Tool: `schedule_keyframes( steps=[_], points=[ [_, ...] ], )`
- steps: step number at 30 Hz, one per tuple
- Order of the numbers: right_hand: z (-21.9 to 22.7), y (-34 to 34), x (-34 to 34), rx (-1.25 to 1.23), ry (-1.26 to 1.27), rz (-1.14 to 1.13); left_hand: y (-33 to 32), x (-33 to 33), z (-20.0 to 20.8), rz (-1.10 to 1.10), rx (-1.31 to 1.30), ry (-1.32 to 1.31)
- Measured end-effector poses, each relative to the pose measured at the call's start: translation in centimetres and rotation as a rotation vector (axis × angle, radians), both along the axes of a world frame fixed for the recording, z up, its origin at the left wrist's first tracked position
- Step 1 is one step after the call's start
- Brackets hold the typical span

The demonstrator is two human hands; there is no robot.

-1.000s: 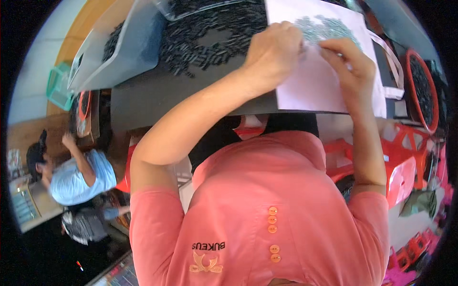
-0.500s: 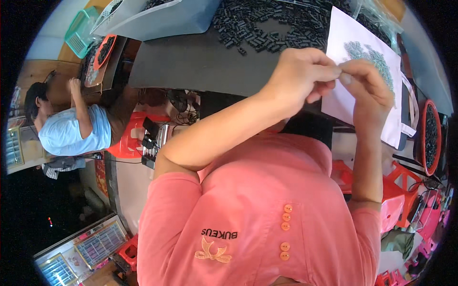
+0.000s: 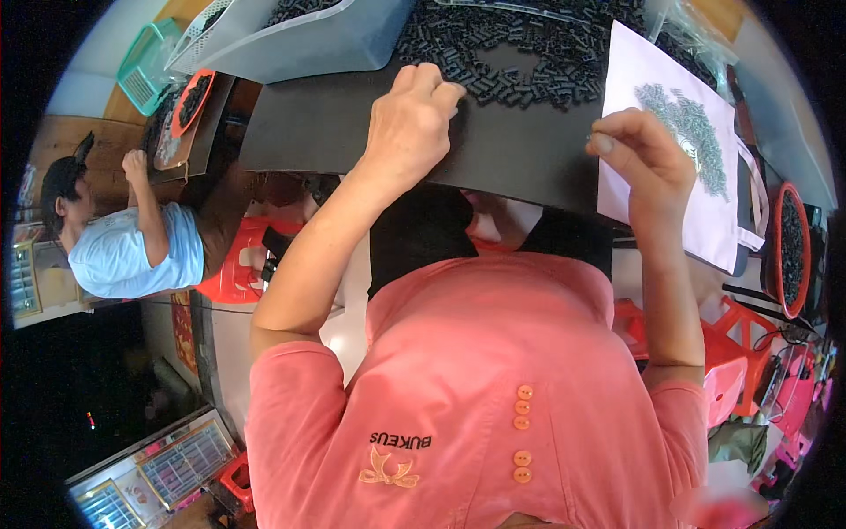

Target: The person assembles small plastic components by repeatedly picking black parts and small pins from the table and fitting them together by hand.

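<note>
Only one view here, the head cam, so going round the clock.

Left hand (image 3: 412, 123) up around 12 o'clock, knuckles toward the camera, fingers curled and reaching down into the near edge of the heap of small black parts (image 3: 520, 53) spread along the top of the dark table (image 3: 352, 132). Can't tell whether anything is actually pinched under there, fingertips hidden by the hand itself.

Right hand (image 3: 643, 163) out at about 2 o'clock, thumb and forefinger pressed together in a pinch, looks like on something tiny, maybe one small pin, too small to say for sure. Sits right at the near-left edge of the white sheet (image 3: 670, 150), which carries a pile of small grey metal bits (image 3: 686, 123) toward its far side.

Handling-wise, probably light, hard and rigid, both the black parts and the grey bits. Likely prone to skittering and rolling, so fingertip pinch across the narrow middle seems best, one at a time, not a scoop.

Other stuff: clear plastic bin (image 3: 308, 35) at 11 o'clock, green basket (image 3: 145, 70) at 10, red dish of black parts (image 3: 789, 247) at 3, another person in a light blue shirt (image 3: 132, 251) at 9.
</note>
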State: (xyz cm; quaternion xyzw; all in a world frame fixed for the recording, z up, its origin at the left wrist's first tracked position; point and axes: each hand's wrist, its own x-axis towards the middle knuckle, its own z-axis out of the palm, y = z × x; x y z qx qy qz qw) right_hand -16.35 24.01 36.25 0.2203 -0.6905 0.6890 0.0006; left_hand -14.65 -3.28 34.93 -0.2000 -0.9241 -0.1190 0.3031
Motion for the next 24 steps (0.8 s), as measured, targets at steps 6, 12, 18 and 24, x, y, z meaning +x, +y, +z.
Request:
schedule_keyframes(
  steps=[6,12,18,24],
  points=[
    [0.0,-0.2,0.1,0.062,0.037,-0.019,0.0,-0.2,-0.6,0.051,-0.072,-0.039],
    [0.4,-1.5,-0.2,0.047,-0.03,0.038,2.2,0.8,-0.1,-0.115,0.773,-0.343],
    [0.3,-3.5,-0.4,-0.008,0.047,0.034,5.8,1.9,2.3,-0.141,1.349,-0.781],
    [-0.1,-3.5,-0.6,0.013,0.074,0.027,7.2,1.8,1.7,-0.266,1.475,-0.81]
  ],
)
